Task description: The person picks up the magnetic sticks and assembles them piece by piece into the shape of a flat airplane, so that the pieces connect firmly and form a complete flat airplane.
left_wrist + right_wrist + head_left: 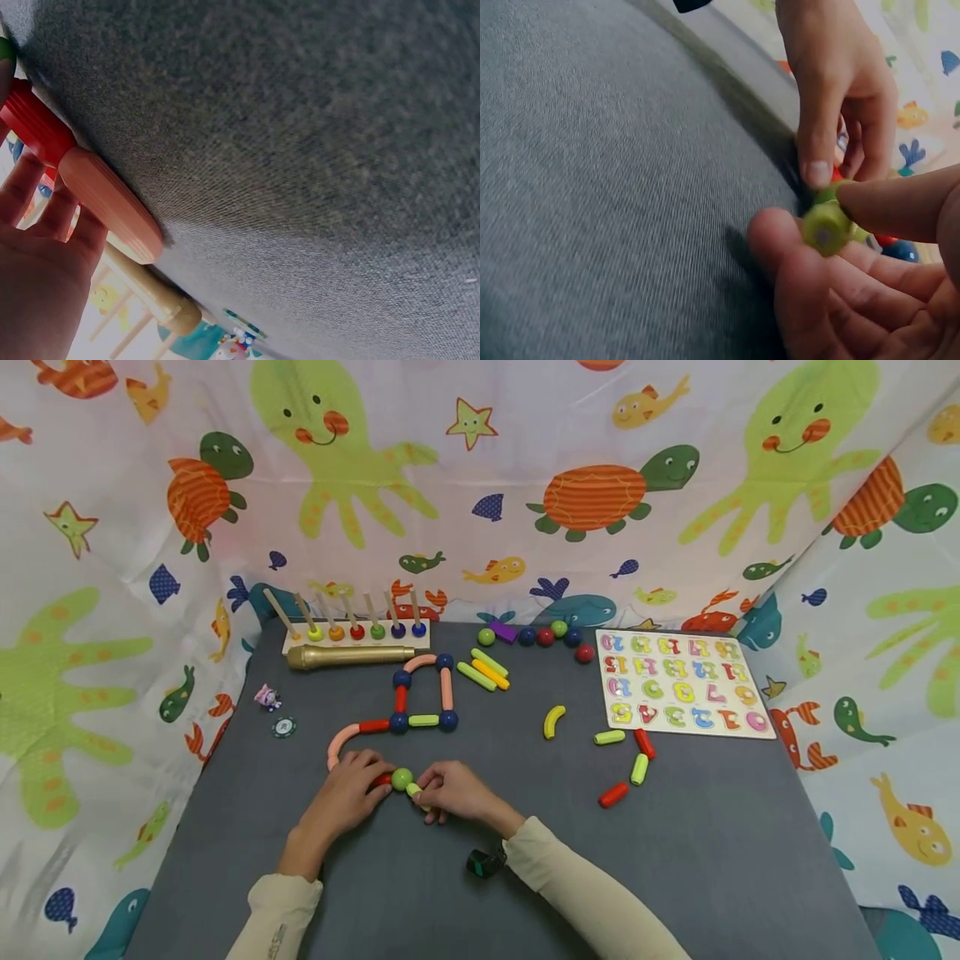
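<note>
Wooden and cream-coloured, the number puzzle board (684, 727) is sitting at the far right of the grey felt table (720, 852) with coloured digits filling its recesses; the blur is keeping me from counting them. The wooden peg rack (356, 634) is holding seven pegs, six showing rings at the base. Five loose balls (545, 636) are lying near the back edge. I am watching my left hand (347, 793) pressing curled fingers on the red magnetic rod (34, 124), which is lying on the felt joined to the green ball (402, 778). My right hand (453, 792) is pinching the short yellow-green rod (826, 226) between thumb and fingers, touching that ball.
</note>
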{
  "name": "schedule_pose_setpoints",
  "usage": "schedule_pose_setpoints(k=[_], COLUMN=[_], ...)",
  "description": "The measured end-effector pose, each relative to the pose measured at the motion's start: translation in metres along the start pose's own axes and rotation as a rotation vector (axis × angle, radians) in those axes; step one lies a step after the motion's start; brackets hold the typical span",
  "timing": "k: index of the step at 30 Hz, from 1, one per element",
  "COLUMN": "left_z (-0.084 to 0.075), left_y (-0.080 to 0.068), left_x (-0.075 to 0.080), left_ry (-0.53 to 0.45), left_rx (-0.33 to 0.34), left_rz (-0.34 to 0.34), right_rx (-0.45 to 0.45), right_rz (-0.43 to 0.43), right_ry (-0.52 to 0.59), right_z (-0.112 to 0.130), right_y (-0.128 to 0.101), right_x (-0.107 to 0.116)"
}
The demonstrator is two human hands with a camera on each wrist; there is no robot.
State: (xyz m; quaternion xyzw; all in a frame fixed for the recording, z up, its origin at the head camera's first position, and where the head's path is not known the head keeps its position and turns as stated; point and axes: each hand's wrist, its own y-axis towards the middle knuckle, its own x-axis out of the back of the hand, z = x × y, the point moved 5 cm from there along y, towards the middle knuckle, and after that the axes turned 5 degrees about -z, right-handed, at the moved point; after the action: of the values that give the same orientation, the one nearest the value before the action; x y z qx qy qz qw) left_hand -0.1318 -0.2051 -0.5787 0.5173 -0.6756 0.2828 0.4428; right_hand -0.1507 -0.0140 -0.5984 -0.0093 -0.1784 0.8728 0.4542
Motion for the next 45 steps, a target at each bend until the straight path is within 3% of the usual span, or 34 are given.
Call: schedule_pose_setpoints(k=[5,14,16,23,37,45], left_z=[-0.002,-0.001,0.0,0.003,0.002,0.004], left_y=[0.005,0.007,0.007,0.009,0.009,0.001], left_x=[0.002,0.0,0.001,0.0,0.003,-0.001], left_ry=[0.0,-0.011,-0.028,-0.064,-0.061,-0.056], left_rx=[-0.021,0.002,0.002,-0.007,0.005,0.016], left_rz=[-0.009,0.021,0.02,0.022,0.044,0.033], right_rx=[-0.037,-0.125,-0.124,-0.064,-0.084,-0.074], right_rz=[-0.007,-0.046,-0.052,-0.051,-0.041,-0.017], right_ry=[-0.047,0.063,0.057,-0.132,-0.096,-0.086], right_z=[0.005,0.007,0.006,0.004,0.002,-0.002], right_y=[0.002,0.002,0.002,0.0,0.005,0.002], right_x=[-0.005,-0.016,-0.017,-0.019,-0.019,-0.025])
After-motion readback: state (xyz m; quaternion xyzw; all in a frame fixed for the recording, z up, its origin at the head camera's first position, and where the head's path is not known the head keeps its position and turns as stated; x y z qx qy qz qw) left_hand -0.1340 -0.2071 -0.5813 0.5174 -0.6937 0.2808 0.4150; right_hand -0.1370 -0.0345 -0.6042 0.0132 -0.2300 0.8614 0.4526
